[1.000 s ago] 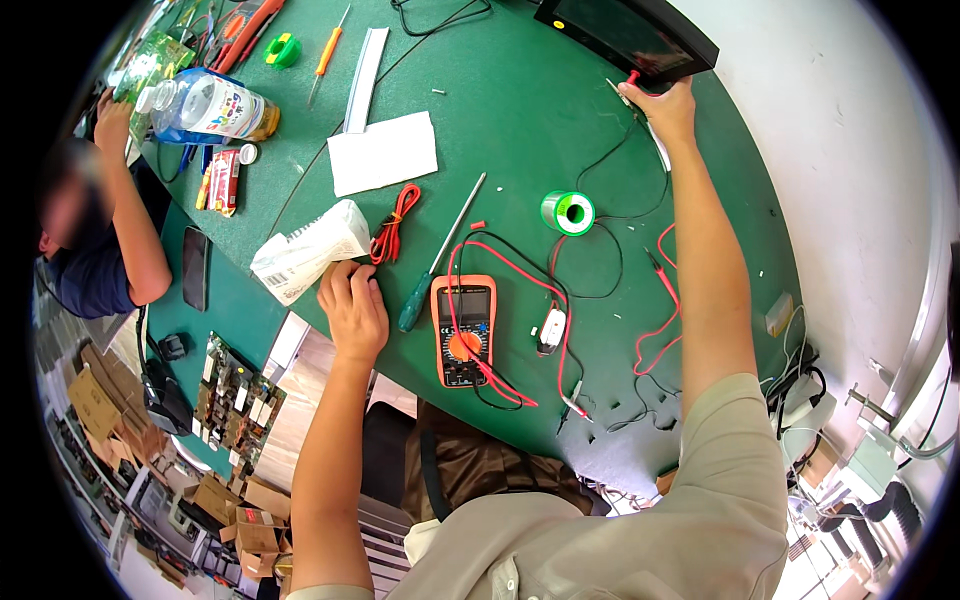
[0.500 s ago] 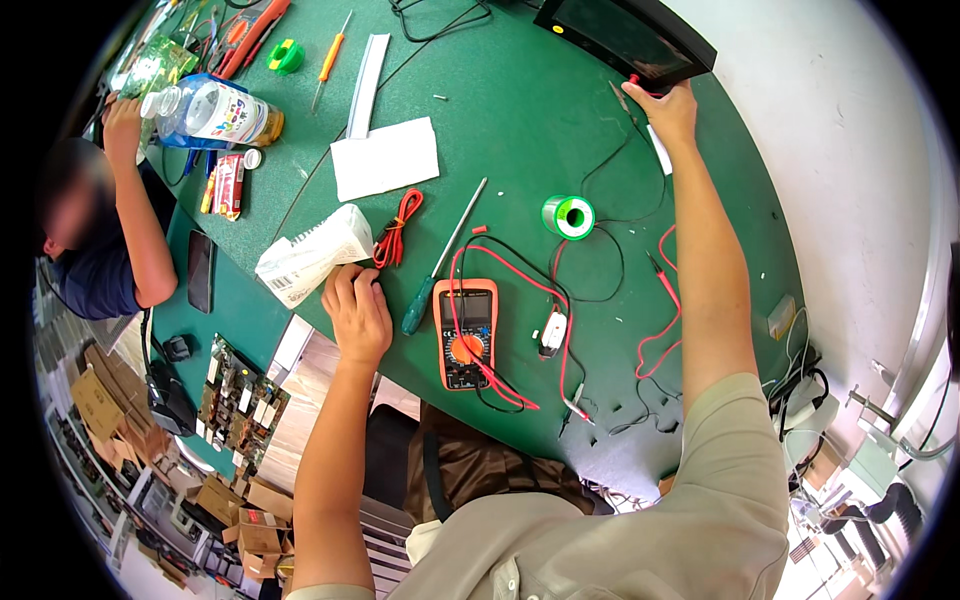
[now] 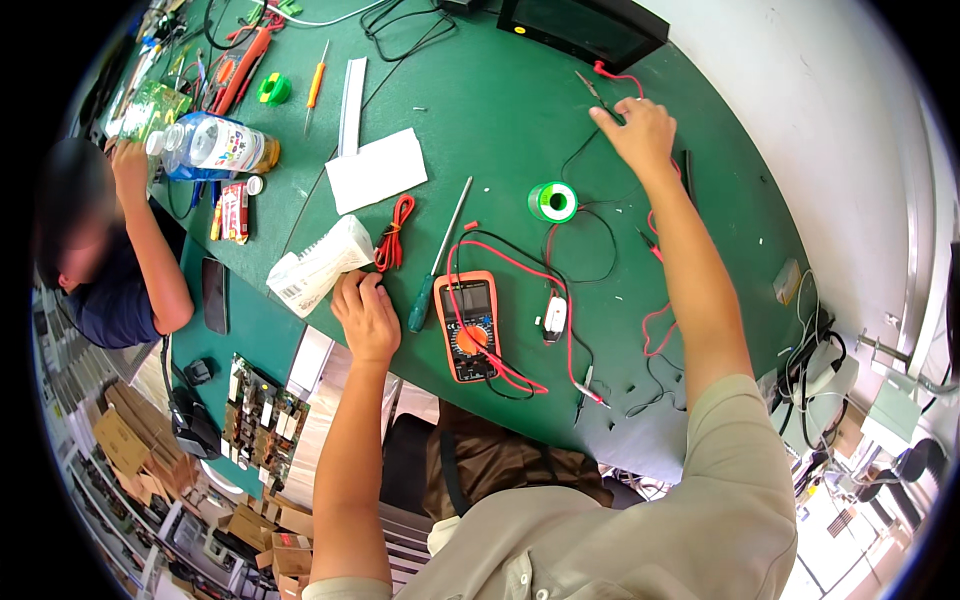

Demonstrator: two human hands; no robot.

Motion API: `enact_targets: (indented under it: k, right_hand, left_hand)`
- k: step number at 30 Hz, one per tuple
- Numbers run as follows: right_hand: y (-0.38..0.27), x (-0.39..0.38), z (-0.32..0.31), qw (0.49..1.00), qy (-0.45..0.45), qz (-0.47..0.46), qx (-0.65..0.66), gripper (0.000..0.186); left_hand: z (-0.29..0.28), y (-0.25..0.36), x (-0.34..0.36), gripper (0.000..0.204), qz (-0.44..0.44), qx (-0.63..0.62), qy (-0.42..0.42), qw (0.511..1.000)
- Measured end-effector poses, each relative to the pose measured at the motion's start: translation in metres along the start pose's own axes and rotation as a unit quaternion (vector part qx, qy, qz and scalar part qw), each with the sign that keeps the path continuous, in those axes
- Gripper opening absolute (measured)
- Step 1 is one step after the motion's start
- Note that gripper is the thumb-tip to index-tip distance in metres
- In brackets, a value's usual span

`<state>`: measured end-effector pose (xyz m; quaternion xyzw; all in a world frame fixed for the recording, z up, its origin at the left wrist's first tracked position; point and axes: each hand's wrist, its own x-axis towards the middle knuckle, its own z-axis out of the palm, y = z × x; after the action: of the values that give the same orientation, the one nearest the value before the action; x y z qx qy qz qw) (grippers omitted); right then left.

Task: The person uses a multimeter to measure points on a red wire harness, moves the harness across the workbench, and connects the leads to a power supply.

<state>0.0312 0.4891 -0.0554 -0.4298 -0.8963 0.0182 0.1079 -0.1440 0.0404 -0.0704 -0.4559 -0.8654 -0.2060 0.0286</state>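
Note:
My left hand (image 3: 365, 315) rests on the table edge, fingers loosely bent and apart, beside a white packet (image 3: 318, 265), a red cable coil (image 3: 394, 238) and a green-handled screwdriver (image 3: 420, 302). My right hand (image 3: 645, 140) pinches a black clip lead (image 3: 603, 106), below a black screen unit (image 3: 560, 35) with a red plug (image 3: 600, 66) at its lower corner. Between my hands lie an orange multimeter (image 3: 466, 326) with red and black leads, a solder spool (image 3: 553, 202) and a small white device (image 3: 555, 317).
A co-worker (image 3: 115, 280) sits at the left by a phone (image 3: 215, 295) and a circuit board (image 3: 262, 420). A plastic bottle (image 3: 225, 147), paper sheet (image 3: 376, 170), yellow screwdriver (image 3: 316, 85) and second meter (image 3: 236, 65) lie farther back. Cables hang at the right.
My right hand has come away from the screen unit's lower edge, down and leftward onto the black clip lead. My view has shifted slightly; my left hand stays by the packet.

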Motion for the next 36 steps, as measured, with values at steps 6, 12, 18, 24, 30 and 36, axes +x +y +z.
enact_targets:
  k: [6, 12, 18, 24, 30, 36]
  right_hand:
    - [-0.008, -0.005, 0.016, 0.994, -0.048, 0.084, 0.042, 0.031]
    - [-0.026, -0.003, 0.019, 0.993, -0.076, 0.08, -0.034, 0.024]
    - [-0.028, -0.039, -0.006, 0.996, 0.052, -0.055, 0.042, 0.018]
    - [-0.005, -0.091, -0.13, 0.967, 0.165, -0.017, 0.194, 0.013]
    - [0.059, -0.082, -0.223, 0.987, 0.065, 0.071, 0.131, 0.022]
    - [0.177, -0.074, -0.119, 0.997, -0.04, 0.01, -0.06, 0.021]
  left_hand:
    - [-0.001, 0.0, 0.0, 0.023, 0.008, 0.004, 0.001, 1.0]
    - [0.002, -0.002, -0.001, 0.024, 0.02, 0.009, 0.011, 1.0]
    - [0.003, -0.004, -0.004, 0.024, 0.017, 0.01, 0.0, 1.0]
    - [0.003, -0.001, -0.004, 0.023, 0.023, 0.01, 0.005, 1.0]
    - [0.003, -0.002, -0.005, 0.022, 0.028, 0.011, -0.001, 1.0]
    - [0.003, 0.0, -0.003, 0.021, 0.039, 0.012, -0.003, 0.999]
